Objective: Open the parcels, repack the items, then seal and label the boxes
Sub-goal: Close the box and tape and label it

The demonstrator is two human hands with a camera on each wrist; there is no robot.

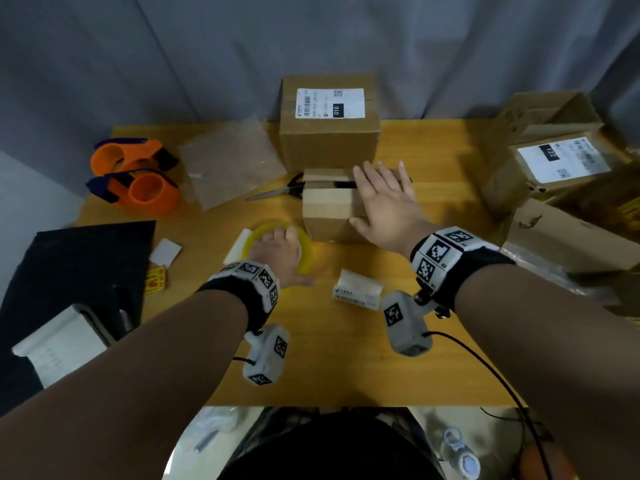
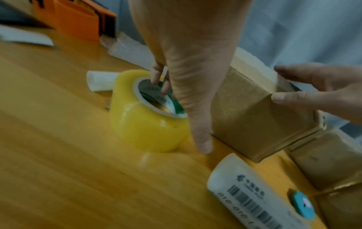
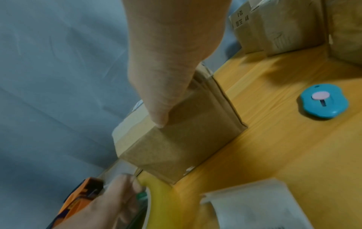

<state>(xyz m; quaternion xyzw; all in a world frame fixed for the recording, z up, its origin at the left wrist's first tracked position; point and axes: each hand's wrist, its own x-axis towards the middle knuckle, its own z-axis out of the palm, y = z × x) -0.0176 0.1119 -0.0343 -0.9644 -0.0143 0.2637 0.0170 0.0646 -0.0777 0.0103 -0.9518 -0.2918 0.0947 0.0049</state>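
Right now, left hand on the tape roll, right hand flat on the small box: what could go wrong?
1. The small box still shows a dark gap between its top flaps; the flat right hand covers only one side, so they may spring up before taping.
2. The left hand hooks fingers into the tape roll core, a grip that may slip on lifting.
3. The scissors lie against the box, close to sweeping fingers.

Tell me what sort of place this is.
Probably a small parcel-packing station, set against a grey curtain. A wooden table holds brown cardboard boxes with white shipping labels, two orange tape dispensers, a yellow roll of packing tape and loose barcode labels.
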